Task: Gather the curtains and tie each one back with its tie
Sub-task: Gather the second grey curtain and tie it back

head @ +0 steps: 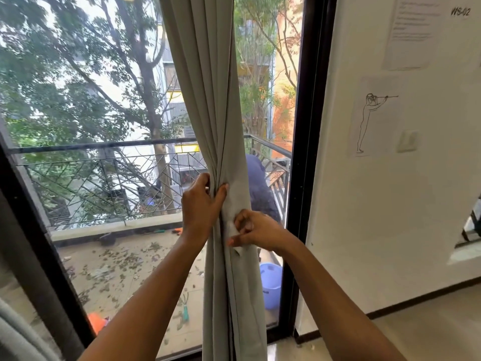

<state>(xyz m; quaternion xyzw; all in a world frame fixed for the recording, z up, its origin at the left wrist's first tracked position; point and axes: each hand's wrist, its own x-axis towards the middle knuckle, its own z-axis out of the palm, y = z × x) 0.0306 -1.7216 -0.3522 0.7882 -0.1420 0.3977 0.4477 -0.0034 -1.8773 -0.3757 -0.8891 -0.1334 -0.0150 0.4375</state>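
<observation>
A pale grey-green curtain (208, 87) hangs bunched into a narrow column in front of the glass door. My left hand (200, 204) grips the gathered folds from the left at waist height, thumb in front. A lighter strip of matching cloth, the tie (240, 201), runs down the front of the bundle. My right hand (256, 230) pinches the tie's lower end against the curtain's right side, fingers curled. How the tie goes round the back is hidden.
The black door frame (309, 126) stands just right of the curtain, then a white wall (390, 204) with papers and a switch. Behind the glass lie a leaf-strewn balcony (130, 264), a railing and a blue bucket (270, 285). Another curtain's edge (15, 334) shows bottom left.
</observation>
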